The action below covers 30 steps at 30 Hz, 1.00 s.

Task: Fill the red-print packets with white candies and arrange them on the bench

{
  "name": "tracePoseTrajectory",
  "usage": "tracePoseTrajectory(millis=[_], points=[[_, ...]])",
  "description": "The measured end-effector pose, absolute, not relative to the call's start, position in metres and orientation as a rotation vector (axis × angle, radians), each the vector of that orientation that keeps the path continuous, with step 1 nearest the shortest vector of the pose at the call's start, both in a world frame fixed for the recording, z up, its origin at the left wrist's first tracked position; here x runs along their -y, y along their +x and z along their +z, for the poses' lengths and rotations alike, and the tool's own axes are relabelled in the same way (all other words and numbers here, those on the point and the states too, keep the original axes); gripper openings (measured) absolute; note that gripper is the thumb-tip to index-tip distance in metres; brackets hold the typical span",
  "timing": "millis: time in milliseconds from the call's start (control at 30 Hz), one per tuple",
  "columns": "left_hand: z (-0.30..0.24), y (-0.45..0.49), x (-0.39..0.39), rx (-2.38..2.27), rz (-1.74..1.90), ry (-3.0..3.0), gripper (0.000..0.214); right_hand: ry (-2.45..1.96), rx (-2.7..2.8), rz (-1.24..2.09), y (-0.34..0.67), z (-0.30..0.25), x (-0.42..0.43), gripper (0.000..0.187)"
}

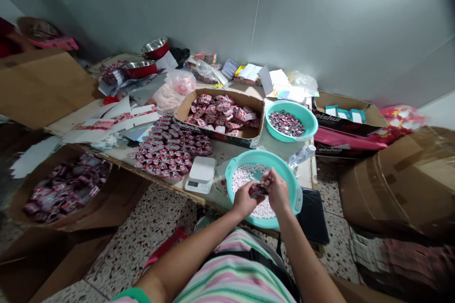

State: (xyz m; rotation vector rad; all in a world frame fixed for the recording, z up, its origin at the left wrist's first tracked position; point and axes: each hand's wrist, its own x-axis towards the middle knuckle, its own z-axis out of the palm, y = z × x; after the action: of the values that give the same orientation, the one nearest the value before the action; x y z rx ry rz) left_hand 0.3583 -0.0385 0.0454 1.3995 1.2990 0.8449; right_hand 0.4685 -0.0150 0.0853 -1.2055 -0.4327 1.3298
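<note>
Both hands meet over a teal basin of small white and pink tablets. My left hand and my right hand are closed together on a small red and dark packet, held just above the tablets. Left of the basin a small white scale rests on the table. Beyond it lie rows of filled red packets.
A cardboard box of red packets and a second teal basin of dark round pieces stand behind. A plastic bottle lies by the near basin. Cardboard boxes sit on the floor left and right. Red metal bowls stand at the back.
</note>
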Motion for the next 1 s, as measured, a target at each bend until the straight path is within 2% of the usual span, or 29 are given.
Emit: tracePoseTrajectory(millis=[167, 433, 1000], points=[[0.042, 0.358, 0.037, -1.27, 0.869, 1.386, 0.043, -1.199, 0.482, 1.291, 0.469, 0.088, 0.015, 0.039], [0.042, 0.362, 0.036, -1.212, 0.914, 1.332, 0.042, -1.366, 0.684, 1.142, 0.47, 0.092, 0.019, 0.051], [0.048, 0.368, 0.033, -1.226, 0.892, 1.297, 0.045, -1.341, 0.757, 1.087, 0.481, 0.081, 0.027, 0.051]])
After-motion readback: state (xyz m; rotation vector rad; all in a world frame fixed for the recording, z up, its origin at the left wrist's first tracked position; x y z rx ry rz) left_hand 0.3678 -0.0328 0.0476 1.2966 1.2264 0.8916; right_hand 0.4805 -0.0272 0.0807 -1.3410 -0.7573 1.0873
